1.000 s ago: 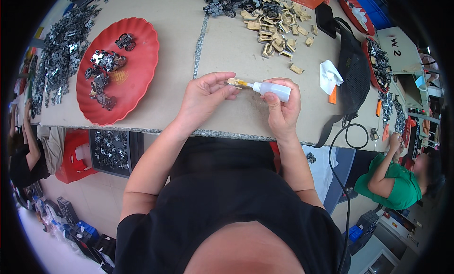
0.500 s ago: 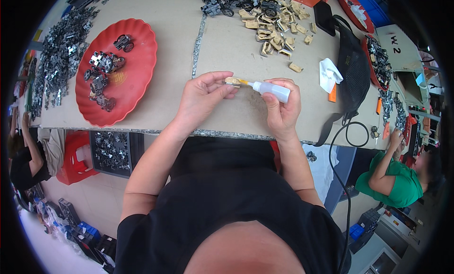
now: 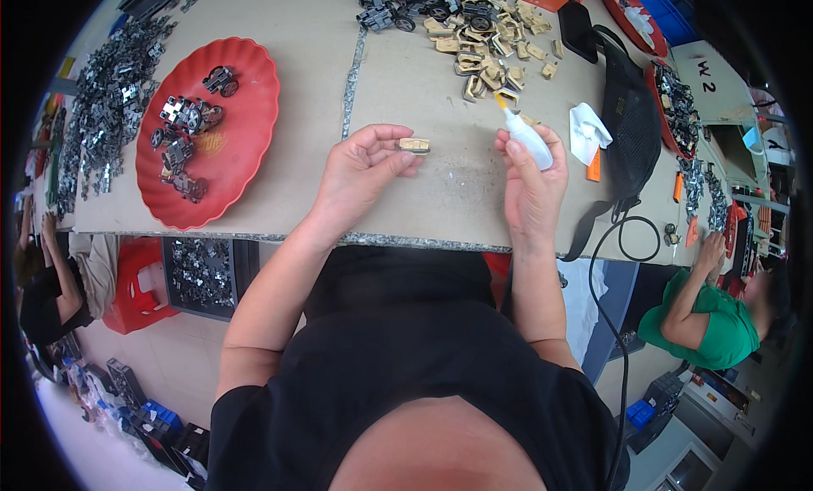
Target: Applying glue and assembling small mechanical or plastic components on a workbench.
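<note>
Between the thumb and fingers of my left hand point(image 3: 366, 171) is a small tan toy car body part point(image 3: 414, 145), held above the table. My right hand point(image 3: 533, 182) grips a white squeeze bottle point(image 3: 529, 144) with a yellowish nozzle tip, tilted up and to the left, apart from the part. Beyond my hands lies a heap of similar tan parts point(image 3: 487, 66), beside a pile of dark wheeled toy vehicle pieces point(image 3: 394, 4). A red scalloped plate point(image 3: 246, 76) on the left bears several dark wheeled toy pieces.
Small dark metal parts point(image 3: 110, 93) cover the table's far left. On the right lie a crumpled tissue point(image 3: 587, 131), a black mesh bag point(image 3: 631, 123), a dark phone point(image 3: 577, 30) and a hanging black cord point(image 3: 605, 309). A co-worker in green point(image 3: 703, 322) works at the right.
My right hand has drawn the bottle away from the tan part, to the right, and its nozzle now points up toward the heap. My left hand has stayed almost in place.
</note>
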The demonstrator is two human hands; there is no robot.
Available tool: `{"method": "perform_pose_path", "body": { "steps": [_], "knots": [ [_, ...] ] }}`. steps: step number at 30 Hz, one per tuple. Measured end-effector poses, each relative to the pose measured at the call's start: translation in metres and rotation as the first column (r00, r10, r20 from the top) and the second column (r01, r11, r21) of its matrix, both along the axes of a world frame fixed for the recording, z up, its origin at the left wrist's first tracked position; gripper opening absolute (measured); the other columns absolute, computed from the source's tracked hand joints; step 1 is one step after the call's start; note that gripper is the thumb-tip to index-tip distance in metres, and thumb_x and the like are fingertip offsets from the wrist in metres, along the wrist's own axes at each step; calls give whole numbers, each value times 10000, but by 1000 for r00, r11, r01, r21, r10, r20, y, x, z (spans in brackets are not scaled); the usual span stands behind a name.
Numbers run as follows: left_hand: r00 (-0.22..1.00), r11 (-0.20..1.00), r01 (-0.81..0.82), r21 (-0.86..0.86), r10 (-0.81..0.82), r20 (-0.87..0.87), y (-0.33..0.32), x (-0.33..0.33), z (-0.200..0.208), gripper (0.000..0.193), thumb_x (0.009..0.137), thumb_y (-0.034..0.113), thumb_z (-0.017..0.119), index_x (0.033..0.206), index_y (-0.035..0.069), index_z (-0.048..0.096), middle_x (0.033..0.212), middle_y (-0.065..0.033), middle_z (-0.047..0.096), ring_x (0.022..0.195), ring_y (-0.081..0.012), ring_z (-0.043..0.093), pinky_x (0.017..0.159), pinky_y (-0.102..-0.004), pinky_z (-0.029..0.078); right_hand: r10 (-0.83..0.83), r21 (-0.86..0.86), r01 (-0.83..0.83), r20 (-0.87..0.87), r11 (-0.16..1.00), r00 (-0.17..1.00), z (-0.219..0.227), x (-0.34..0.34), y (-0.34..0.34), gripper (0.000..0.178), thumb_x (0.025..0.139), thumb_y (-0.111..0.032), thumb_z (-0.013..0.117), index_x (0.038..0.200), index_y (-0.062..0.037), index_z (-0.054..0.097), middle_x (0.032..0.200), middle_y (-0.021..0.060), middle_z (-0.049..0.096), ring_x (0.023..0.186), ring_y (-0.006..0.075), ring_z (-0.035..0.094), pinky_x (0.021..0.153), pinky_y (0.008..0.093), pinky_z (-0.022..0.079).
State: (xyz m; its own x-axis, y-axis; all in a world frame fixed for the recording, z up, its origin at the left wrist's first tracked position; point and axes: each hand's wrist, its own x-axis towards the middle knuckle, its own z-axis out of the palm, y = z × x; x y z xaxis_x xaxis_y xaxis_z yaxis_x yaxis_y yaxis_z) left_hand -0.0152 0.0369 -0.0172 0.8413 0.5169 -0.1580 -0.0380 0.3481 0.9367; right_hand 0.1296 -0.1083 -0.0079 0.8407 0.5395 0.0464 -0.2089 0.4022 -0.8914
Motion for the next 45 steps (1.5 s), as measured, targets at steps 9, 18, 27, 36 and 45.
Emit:
{"method": "perform_pose_path", "body": {
  "steps": [9, 18, 27, 36, 45],
  "knots": [
    [996, 994, 90, -70, -91, -11, -2, 13, 11, 228, 854, 25, 550, 1078, -6, 522, 931, -88, 620, 832, -146, 609, 696, -247, 504, -54, -234, 81, 122, 969, 991, -9, 30, -17, 338, 725, 95, 635, 1013, -2, 488, 1018, 94, 553, 953, 143, 541, 844, 258, 450],
    [965, 962, 225, 157, -242, 101, -5, 36, 20, 244, 830, 22, 582, 1073, 26, 583, 1111, -59, 525, 989, -117, 525, 824, -250, 458, -80, -344, 321, 563, 882, 823, -3, 12, -28, 289, 866, -80, 531, 1129, 34, 487, 1028, 81, 551, 892, 125, 524, 753, 245, 414],
    [924, 905, 350, 241, -375, 69, 0, 48, 20, 233, 799, 87, 641, 1032, 84, 643, 1191, -79, 440, 1069, -147, 468, 872, -272, 419, 577, 345, -474, -326, 810, 748, -6, -11, -15, 437, 932, -235, 445, 1233, 80, 421, 1006, 60, 544, 756, 118, 455, 667, 236, 379],
    [881, 855, 461, 238, -473, -8, 5, 61, 30, 248, 801, 14, 605, 1047, 36, 617, 1165, -63, 458, 1047, -141, 488, 882, -273, 444, 574, 373, -454, -340, 809, 745, -8, -9, -13, 558, 859, -344, 562, 1206, 72, 428, 902, 34, 511, 742, 106, 447, 650, 232, 371],
    [911, 174, 52, 983, 395, -118, 92, 94, 24, 341, 718, 125, 669, 1044, 85, 577, 1039, -118, 547, 957, -269, 520, 816, -344, 439, 589, 384, -461, -352, 800, 728, -12, -8, -12, 594, 811, -336, 632, 1201, 65, 433, 938, 59, 514, 735, 115, 460, 646, 238, 374]
  ]
}}
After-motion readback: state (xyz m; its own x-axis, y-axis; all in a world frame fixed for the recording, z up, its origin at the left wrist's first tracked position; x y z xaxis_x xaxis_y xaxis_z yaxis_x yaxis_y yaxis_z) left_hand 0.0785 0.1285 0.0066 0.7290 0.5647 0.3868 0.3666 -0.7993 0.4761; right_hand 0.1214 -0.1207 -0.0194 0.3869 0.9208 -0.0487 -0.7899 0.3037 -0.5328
